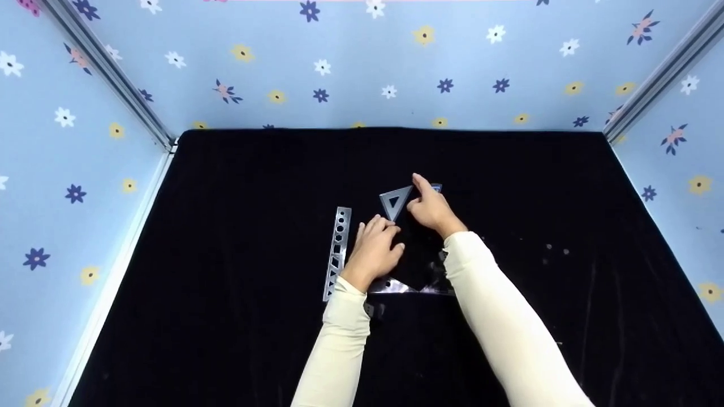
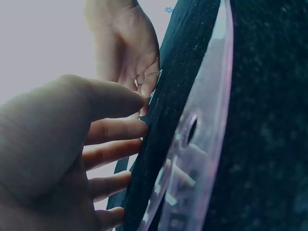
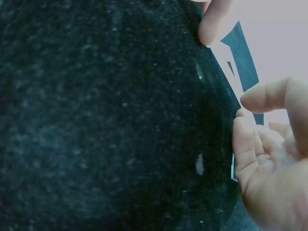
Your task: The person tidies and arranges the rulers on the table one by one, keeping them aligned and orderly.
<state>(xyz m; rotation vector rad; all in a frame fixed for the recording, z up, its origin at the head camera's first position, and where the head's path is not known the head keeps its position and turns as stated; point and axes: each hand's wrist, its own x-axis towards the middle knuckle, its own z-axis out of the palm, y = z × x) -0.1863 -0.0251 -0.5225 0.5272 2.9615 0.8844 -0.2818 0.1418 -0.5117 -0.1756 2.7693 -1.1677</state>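
Observation:
A clear set square with a triangular cutout lies flat on the black cloth, one corner pointing towards me. My left hand reaches to that corner with its fingers extended and its fingertips at the plastic. Near the upper right corner is my right hand, index finger stretched forward and thumb apart from it. A bluish flat piece shows beyond the right hand, mostly covered by it. In the right wrist view, the right thumb is beside the set square's edge; exact contact is unclear.
A clear template ruler with shaped holes lies left of the left hand. Nearer me, another clear plastic piece with a hole lies partly under the forearms. Flower-patterned walls stand behind and at both sides of the black cloth.

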